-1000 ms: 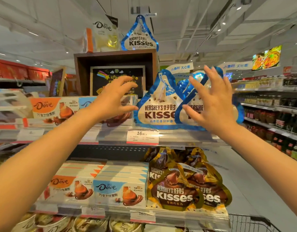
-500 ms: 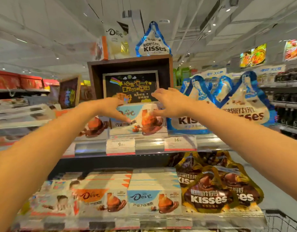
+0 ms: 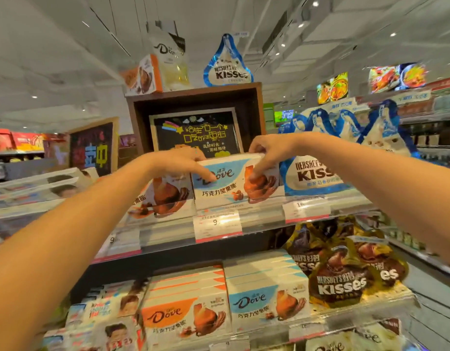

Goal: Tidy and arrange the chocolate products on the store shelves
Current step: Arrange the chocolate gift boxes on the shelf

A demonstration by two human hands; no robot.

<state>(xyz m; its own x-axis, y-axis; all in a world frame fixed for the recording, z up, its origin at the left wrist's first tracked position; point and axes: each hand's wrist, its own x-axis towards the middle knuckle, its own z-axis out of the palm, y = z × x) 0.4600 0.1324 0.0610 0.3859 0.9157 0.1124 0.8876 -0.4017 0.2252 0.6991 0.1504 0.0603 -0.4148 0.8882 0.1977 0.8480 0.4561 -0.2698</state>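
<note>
both bare forearms reach up and forward from the lower corners and meet at the upper shelf (image 3: 264,219), a clear-fronted ledge carrying price tags. between the hands stands the white-and-light-blue cardboard dove chocolate box (image 3: 234,183), upright at the front of that shelf, facing out, with a brown chocolate picture on its right half.

the left hand (image 3: 179,162) comes in from the left with the wrist level; its fingers drape over the box's top left corner and the index finger lies stretched down across the blue face, its tip on the dove lettering. the right hand (image 3: 268,150) arches over the top right corner, knuckles up, fingers curled over the upper edge and the thumb pressed down on the front near the chocolate picture, so it pinches the box at that corner.

just left of the held box, touching it, stands a white-and-orange dove box (image 3: 163,196), partly hidden by the left wrist. just right stands a blue-and-white teardrop-shaped hershey's kisses bag (image 3: 307,173), behind the right forearm. behind the box is a black chalkboard sign (image 3: 196,133) in a dark wooden frame.

on the lower shelf lie stacked dove boxes (image 3: 264,295) and brown-and-gold kisses bags (image 3: 343,277).
</note>
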